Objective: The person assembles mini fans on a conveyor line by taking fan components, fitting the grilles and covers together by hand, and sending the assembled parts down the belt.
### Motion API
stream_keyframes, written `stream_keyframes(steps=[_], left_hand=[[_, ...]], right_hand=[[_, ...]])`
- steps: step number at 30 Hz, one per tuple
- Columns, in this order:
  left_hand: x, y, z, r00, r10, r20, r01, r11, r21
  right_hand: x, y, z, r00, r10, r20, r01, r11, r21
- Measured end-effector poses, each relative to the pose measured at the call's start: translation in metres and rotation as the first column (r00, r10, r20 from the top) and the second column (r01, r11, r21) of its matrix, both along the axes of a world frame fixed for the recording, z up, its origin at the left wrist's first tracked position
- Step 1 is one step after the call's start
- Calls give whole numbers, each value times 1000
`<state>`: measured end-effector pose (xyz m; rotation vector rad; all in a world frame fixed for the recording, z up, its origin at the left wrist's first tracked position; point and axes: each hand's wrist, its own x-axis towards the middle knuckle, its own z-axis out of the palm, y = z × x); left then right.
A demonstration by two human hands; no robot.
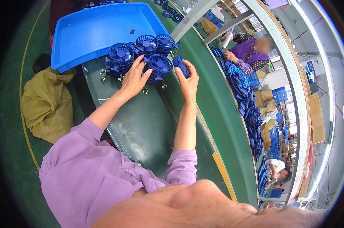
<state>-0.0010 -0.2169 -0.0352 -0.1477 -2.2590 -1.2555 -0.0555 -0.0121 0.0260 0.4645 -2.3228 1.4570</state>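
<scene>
Several dark blue fan heads in round cages stand in stacks on the dark green bench point(141, 117), and small green circuit boards on wires hang out beneath them. My left hand point(133, 79) rests at the near side of the stacks, its thumb and fingers apart, beside the front fan head point(159, 64). Held on edge between the thumb and fingers of my right hand point(188, 83) is another dark blue fan part point(180, 66), just right of that stack; its face is turned from view.
Behind the stacks lies a large blue tray point(103, 28) with a small dark piece in it. A green conveyor belt point(221, 117) runs along the right, beyond a metal frame post point(193, 19). Blue parts point(244, 98) heap up before a co-worker. An olive cloth bag point(48, 104) sits left.
</scene>
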Motion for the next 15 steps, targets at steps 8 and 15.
stream_keyframes(steps=[8,15], left_hand=[[14,-2,-6,999,-49,6,49,998,44],[28,-3,-18,974,-163,160,158,987,41]], right_hand=[[17,-48,29,906,49,-420,83,953,292],[26,-23,8,964,-53,-260,106,975,195]])
